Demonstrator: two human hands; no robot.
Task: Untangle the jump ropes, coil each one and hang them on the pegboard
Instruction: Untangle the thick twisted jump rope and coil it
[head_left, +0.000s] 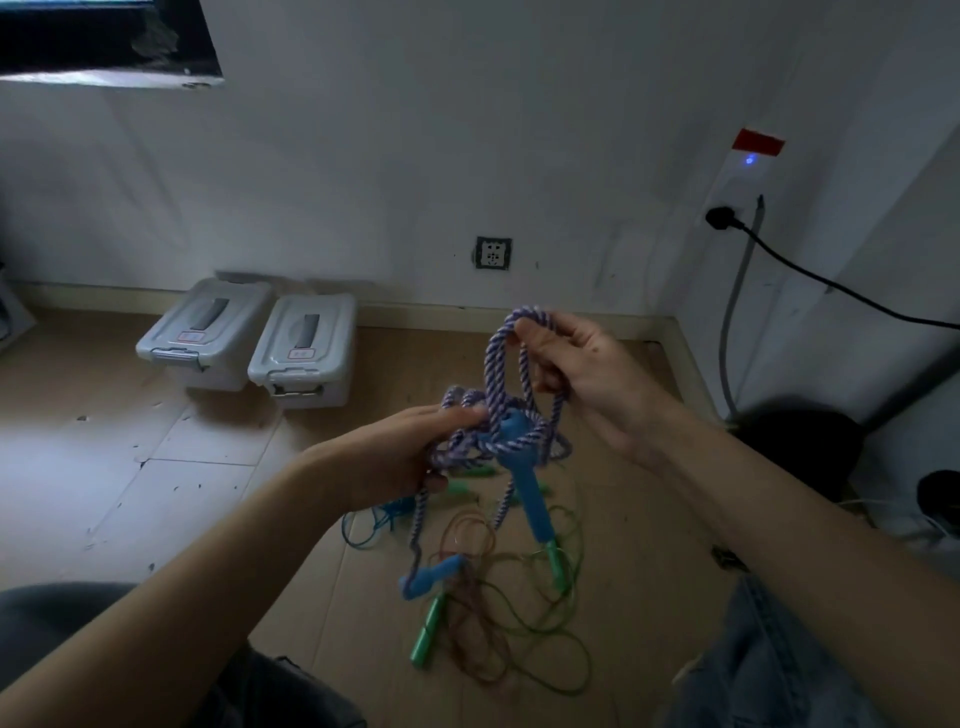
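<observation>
Nearest the camera, two bare forearms reach forward from the bottom corners, above the person's knees in dark trousers on the left and pale denim on the right. The left hand is curled around a bunch of purple-and-white twisted cord jump rope, fingers clenched on it, held in the air above the floor. The right hand, higher and farther right, pinches the top of one upright loop of that same rope between thumb and fingers. Between the two hands a knot wraps the upper end of a blue foam rope handle, whose long axis hangs nearly vertical, its free end pointing down toward the floor. The knot lies just right of the left fingertips and below the right hand, so the left hand is nearer to it. A second blue handle dangles lower, on a strand trailing from the left hand. On the brown cardboard-covered floor beneath lies a tangle of thin green, brown and blue ropes with green handles. Two grey lidded plastic boxes sit far left by the wall. No pegboard is in view.
</observation>
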